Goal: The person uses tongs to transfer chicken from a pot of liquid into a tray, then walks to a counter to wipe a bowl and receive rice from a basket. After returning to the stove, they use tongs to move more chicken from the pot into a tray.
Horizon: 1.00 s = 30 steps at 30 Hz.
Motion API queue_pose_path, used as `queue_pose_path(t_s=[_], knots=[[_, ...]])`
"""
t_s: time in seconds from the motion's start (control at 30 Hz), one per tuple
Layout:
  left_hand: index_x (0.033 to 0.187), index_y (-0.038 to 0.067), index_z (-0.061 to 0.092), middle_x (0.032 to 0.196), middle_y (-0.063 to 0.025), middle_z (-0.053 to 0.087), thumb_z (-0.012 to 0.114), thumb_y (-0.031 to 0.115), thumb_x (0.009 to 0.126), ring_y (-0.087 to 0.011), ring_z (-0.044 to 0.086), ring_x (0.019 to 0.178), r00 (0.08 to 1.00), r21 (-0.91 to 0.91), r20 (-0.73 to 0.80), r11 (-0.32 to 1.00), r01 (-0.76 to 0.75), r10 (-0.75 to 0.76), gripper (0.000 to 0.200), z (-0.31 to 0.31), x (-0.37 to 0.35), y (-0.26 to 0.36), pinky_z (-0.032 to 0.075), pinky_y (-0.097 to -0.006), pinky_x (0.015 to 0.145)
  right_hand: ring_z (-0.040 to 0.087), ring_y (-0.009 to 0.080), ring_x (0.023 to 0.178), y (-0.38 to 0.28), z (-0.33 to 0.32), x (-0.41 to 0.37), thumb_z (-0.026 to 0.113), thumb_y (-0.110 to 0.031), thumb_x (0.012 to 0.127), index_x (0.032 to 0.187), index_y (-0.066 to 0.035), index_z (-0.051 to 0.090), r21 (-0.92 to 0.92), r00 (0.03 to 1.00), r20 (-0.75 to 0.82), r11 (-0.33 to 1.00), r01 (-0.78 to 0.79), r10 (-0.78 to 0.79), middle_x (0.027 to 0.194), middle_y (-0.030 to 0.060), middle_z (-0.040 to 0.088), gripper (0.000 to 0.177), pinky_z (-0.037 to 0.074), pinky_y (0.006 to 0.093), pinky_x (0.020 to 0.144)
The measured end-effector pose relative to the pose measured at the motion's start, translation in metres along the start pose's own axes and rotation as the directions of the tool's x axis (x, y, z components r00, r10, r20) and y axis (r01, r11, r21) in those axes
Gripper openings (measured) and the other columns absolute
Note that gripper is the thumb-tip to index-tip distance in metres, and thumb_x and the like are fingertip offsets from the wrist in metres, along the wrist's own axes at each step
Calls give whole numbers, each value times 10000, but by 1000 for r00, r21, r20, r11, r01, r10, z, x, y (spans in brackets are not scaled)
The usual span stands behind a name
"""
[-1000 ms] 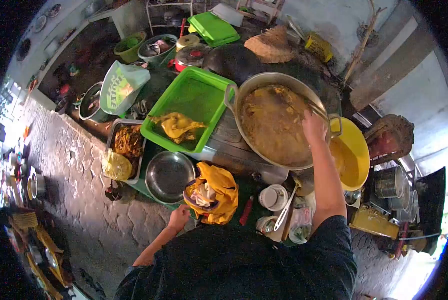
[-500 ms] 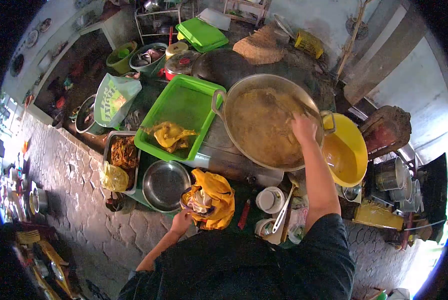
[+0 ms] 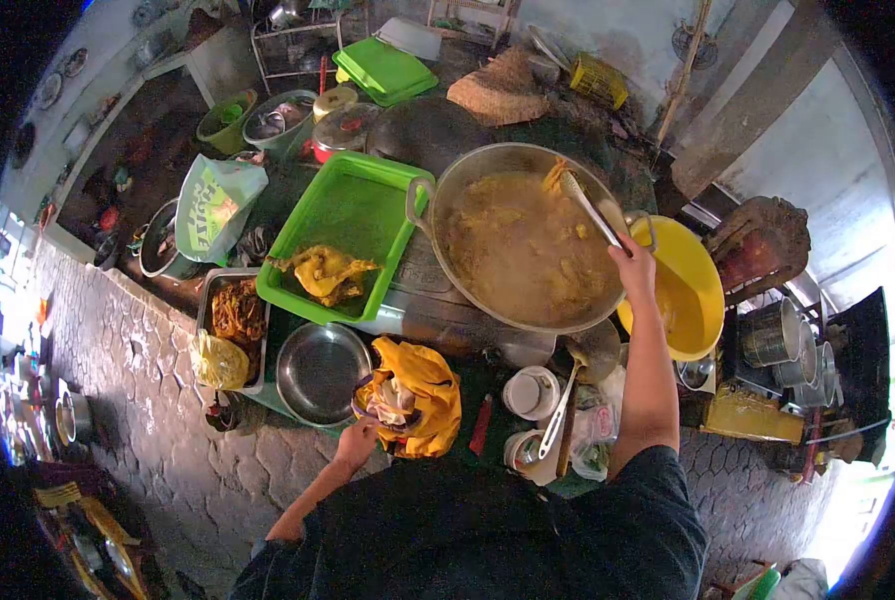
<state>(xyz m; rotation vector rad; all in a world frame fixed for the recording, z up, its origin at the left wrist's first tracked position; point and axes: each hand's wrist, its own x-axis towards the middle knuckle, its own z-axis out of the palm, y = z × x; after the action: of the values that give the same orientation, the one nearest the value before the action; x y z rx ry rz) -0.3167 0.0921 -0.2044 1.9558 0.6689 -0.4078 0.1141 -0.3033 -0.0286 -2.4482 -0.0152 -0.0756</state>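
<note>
My right hand [image 3: 634,268] is closed around the dark handle of metal tongs [image 3: 590,208], held over the right side of a wide metal pot [image 3: 423,215]. At the tongs' tip, a yellowish piece of food [image 3: 558,176] shows above the cloudy brown broth, near the far rim. My left hand [image 3: 358,440] is closed at the near-left edge of a crumpled yellow-orange cloth [image 3: 430,395] with pale folds inside; its fingertips are partly hidden. A cooked yellow chicken [image 3: 328,272] lies in a green tray [image 3: 363,180] left of the pot.
An empty metal bowl [image 3: 323,372] sits left of the cloth. A metal tray [image 3: 208,300] holds browned food. Right of the pot stands a yellow basin [image 3: 708,300]. A slotted spatula [image 3: 560,415] lies by white tubs [image 3: 531,392]. A lidded pot [image 3: 346,128] stands behind.
My right hand has drawn back toward the pot's right rim, and the tongs with the food piece have come up into sight. My left hand stays by the cloth. The view has shifted slightly.
</note>
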Motion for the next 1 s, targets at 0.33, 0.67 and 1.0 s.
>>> queue_pose_path(t_s=[0.33,0.67,1.0], knots=[[1053,59,573,818,-147,641,515,225,892,-242,641,703,1000,-13,4,1000,-12,12,239,-2,-4,7,498,-350,618,574,341,1019,-31,14,8,593,-355,839,1235,-169,554,-351,997,-18,933,-81,79,1117,184,602,440,458,440,843],[1017,-2,574,795,-137,651,498,256,904,-229,641,677,999,-76,-29,997,11,-13,292,5,-4,-36,492,-332,605,630,243,776,13,47,50,631,-270,809,1246,-102,528,-19,1000,-28,1000,11,-12,934,135,656,479,476,368,712],[1071,-3,570,810,-133,654,493,232,904,-223,634,668,1000,-39,-26,999,7,-8,299,0,1,-18,488,-334,613,607,307,981,-60,-3,13,591,-250,818,1215,-191,549,-644,987,33,751,141,-158,1115,126,613,403,479,465,803]])
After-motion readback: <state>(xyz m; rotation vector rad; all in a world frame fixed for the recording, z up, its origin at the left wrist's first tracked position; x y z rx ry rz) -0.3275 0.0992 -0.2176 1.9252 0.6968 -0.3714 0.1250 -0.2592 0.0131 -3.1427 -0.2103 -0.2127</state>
